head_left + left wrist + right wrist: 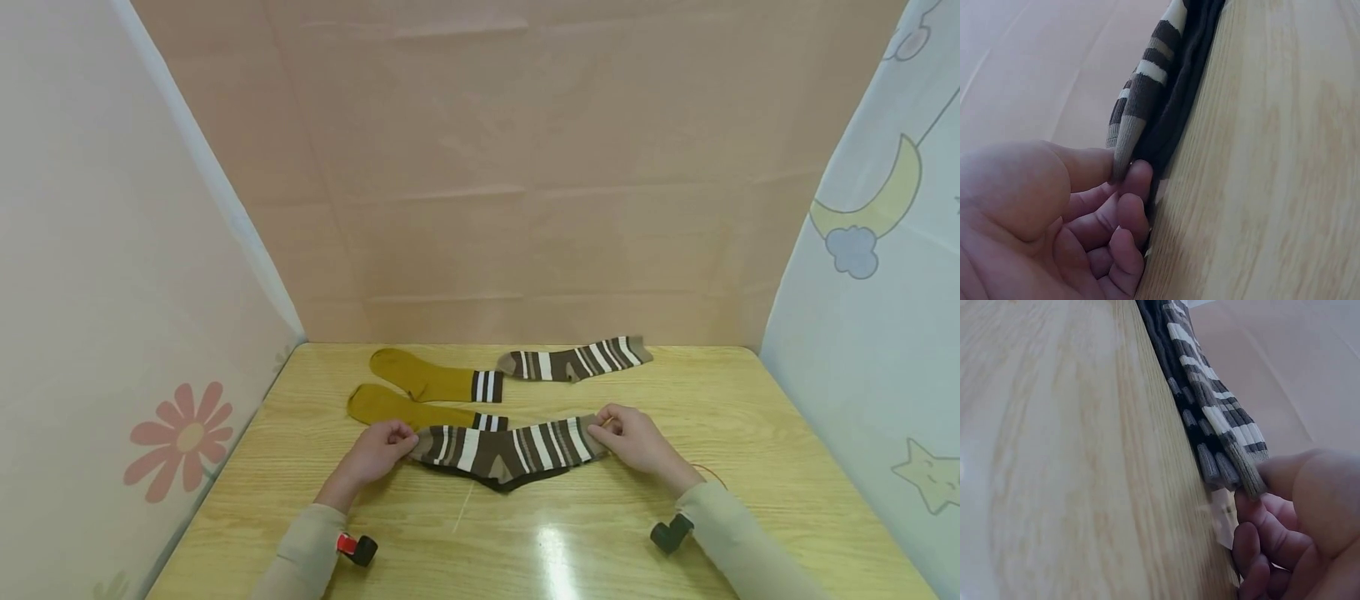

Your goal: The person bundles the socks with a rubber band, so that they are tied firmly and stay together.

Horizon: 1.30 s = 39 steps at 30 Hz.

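A brown, white and tan striped sock [528,450] is stretched sideways between both hands. Its tan toe is pinched between thumb and fingers of my left hand [375,454]. At the other end, my right hand [637,440] pinches the ribbed tan cuff. Directly beneath lies dark sock fabric [517,483], mostly covered; in the right wrist view its cuff end [1210,465] shows grey bands. Whether that is one dark sock or two, I cannot tell. The striped sock appears slightly raised off the dark fabric in the left wrist view.
Behind, a matching striped sock [573,360] lies at the back of the wooden table [750,500]. Two mustard socks [438,383] with striped cuffs lie at back left, the nearer one partly covered. Fabric walls [525,208] enclose the back and sides.
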Motion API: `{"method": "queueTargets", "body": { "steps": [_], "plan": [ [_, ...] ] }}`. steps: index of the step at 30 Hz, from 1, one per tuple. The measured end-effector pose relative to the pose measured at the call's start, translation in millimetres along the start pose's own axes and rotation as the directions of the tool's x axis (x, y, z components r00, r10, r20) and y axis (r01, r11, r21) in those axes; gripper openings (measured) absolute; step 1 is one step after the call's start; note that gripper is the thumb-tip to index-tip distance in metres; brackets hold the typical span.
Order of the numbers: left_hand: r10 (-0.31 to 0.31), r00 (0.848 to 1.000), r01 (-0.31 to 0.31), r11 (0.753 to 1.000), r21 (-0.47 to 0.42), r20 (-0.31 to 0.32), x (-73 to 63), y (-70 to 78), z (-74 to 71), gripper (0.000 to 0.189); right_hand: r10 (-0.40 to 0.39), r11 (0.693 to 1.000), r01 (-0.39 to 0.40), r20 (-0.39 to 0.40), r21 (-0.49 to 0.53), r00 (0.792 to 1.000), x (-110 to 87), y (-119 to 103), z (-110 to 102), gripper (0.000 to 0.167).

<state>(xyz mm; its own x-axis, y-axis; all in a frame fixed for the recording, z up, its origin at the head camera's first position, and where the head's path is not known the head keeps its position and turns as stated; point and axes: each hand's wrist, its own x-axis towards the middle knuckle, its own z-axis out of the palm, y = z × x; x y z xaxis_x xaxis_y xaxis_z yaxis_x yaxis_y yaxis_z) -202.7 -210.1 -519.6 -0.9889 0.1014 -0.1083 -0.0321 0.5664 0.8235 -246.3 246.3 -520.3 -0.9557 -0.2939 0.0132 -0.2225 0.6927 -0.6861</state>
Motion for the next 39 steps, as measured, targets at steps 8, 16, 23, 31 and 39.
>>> {"method": "queueTargets", "body": {
  "steps": [8, 16, 23, 31, 39],
  "plan": [
    [0.016, 0.999, -0.018, 0.998, 0.052, 0.037, -0.3, 0.2, -1.4, 0.015, -0.019, 0.998, 0.019, 0.011, -0.052, 1.0, 3.4, 3.3, 2.4, 0.017],
    [0.024, 0.999, -0.027, 0.998, 0.063, 0.041, 0.0, 0.9, -0.7, 0.015, -0.004, 0.998, 0.006, 0.025, -0.067, 1.0, 1.8, -5.1, 0.7, 0.017],
    [0.022, 0.999, -0.024, 0.998, 0.063, 0.041, 0.5, -1.1, 0.0, 0.014, -0.003, 0.998, 0.005, 0.025, -0.067, 1.0, 1.2, -7.0, 0.1, 0.017],
    [0.006, 1.0, -0.007, 0.997, 0.083, 0.009, -0.1, 3.9, 1.1, 0.012, 0.007, 0.998, -0.006, 0.022, -0.055, 1.0, 2.9, -4.8, -1.6, 0.018],
    [0.003, 0.996, 0.005, 0.996, 0.091, -0.084, 2.6, 14.5, 1.1, 0.01, 0.014, 0.998, -0.014, -0.01, -0.058, 1.0, 7.6, 1.4, -7.9, 0.019]
  ]
}}
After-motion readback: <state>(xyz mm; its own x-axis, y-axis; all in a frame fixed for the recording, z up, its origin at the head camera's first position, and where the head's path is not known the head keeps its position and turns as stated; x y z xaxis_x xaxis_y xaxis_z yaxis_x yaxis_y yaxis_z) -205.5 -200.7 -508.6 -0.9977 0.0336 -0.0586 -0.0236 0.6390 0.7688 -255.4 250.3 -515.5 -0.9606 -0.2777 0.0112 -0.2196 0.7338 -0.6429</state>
